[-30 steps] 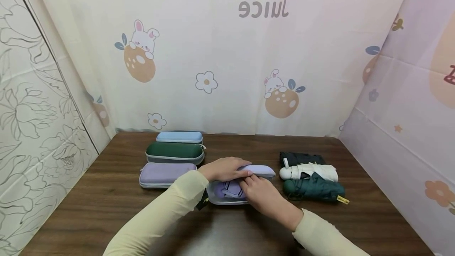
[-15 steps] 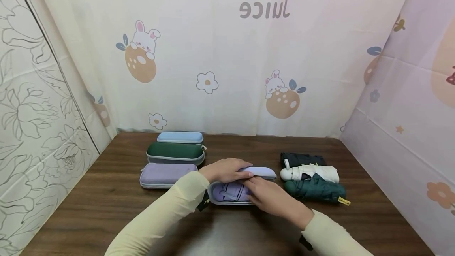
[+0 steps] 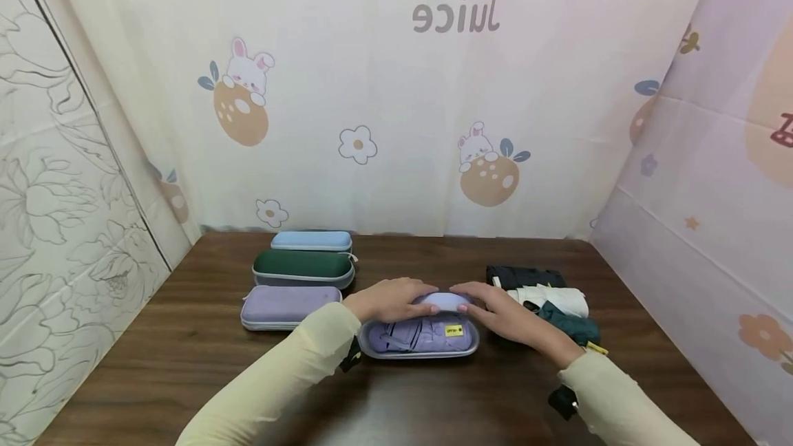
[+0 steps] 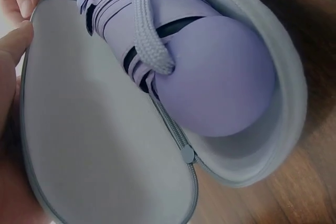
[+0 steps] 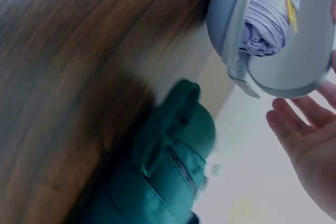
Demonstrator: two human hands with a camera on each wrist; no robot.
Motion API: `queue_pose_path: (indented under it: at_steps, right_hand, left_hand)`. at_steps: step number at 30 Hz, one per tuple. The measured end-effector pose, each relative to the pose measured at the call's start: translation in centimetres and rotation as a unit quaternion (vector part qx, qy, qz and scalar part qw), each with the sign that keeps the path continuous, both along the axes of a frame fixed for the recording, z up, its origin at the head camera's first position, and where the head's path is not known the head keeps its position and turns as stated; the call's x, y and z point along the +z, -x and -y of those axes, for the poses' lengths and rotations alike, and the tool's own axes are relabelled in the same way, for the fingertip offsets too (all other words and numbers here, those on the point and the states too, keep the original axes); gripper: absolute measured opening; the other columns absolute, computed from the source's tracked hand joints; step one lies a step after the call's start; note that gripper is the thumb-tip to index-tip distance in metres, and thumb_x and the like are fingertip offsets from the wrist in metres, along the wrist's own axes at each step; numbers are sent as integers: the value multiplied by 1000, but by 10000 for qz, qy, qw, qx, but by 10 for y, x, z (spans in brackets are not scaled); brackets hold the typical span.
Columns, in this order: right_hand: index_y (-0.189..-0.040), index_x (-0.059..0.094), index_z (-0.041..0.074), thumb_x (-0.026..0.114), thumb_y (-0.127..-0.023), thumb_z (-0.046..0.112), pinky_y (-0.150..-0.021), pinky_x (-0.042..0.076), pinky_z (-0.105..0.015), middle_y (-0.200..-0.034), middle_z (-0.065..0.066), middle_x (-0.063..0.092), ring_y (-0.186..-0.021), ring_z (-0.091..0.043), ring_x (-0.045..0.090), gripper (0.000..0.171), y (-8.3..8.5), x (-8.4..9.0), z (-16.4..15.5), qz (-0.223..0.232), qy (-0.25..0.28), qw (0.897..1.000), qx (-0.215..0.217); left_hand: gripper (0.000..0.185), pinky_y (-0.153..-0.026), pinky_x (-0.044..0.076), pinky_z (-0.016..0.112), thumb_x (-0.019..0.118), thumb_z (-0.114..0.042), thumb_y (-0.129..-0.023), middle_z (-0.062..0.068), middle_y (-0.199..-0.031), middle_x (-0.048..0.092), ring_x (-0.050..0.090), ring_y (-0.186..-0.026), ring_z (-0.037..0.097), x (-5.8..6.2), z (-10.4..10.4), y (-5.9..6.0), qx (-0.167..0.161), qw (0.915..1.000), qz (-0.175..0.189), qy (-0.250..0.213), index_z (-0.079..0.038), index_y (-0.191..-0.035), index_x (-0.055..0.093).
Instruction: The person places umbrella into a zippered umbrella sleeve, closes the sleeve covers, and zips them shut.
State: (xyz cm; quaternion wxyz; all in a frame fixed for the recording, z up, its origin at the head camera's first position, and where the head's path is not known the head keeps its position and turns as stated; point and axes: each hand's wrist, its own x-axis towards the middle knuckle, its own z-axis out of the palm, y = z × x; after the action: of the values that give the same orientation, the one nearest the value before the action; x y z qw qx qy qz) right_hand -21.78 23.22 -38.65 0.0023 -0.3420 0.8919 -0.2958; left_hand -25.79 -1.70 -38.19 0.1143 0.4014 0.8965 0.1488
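- Three closed oblong zip cases sit in a column at centre left of the head view: a pale blue hard-shell case (image 3: 312,240) farthest back, a dark green hard-shell case (image 3: 303,267) in the middle, and a lilac hard-shell case (image 3: 286,305) nearest.
- Just right of them, the left hand (image 3: 389,299) rests on the raised lid of an open lilac zip case with grey lining (image 3: 421,351); its fingers lie fairly straight along the lid's edge, thumb against the lining in the left wrist view.
- Inside that case, at lower centre of the frame, lies a folded lilac compact umbrella (image 3: 416,336) with a small yellow tag and a grey wrist cord.
- Right of the lid, the right hand (image 3: 504,313) reaches toward it with fingers spread and loose; whether the fingertips touch the lid is hard to tell.
- Partly behind that hand lie a folded black umbrella (image 3: 525,275), a folded cream umbrella (image 3: 556,299) and a folded teal umbrella (image 3: 573,326).
- All stand on a dark wooden table (image 3: 186,356).
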Motion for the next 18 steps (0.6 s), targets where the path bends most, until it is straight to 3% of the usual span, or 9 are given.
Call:
queue_pose_path:
  at_steps: [4,7,11,18]
  right_hand:
    - [-134,52,3,52,-99,28,-85,48,-41,-127,-12,56,-107,-23,56,43,5,-5,-2,673,198,9973,201]
    - [-131,55,7,56,-97,29,-80,49,-33,-123,-7,58,-99,-15,56,41,5,-9,-4,727,239,9967,254]
    - [-127,57,8,62,-94,27,-78,50,-33,-119,-5,59,-96,-13,56,39,5,-13,-4,470,331,9975,412]
    - [-122,59,7,67,-90,24,-86,48,-37,-121,-5,60,-107,-18,56,37,0,-13,-5,-18,224,9985,491]
  left_hand:
    - [59,-104,35,41,40,-52,-98,2,-140,49,43,-129,18,-3,4,-3,16,10000,40,-36,-15,-143,45]
    - [56,-103,36,41,44,-50,-98,1,-139,49,44,-128,17,-4,11,-6,96,9997,198,-96,-16,-142,47]
    - [53,-101,38,40,53,-44,-96,2,-138,51,47,-124,16,-3,30,-11,151,9993,302,-188,-15,-141,49]
    - [54,-99,40,38,64,-36,-92,6,-134,53,48,-120,20,-6,64,-21,91,9983,196,-545,-8,-136,53]
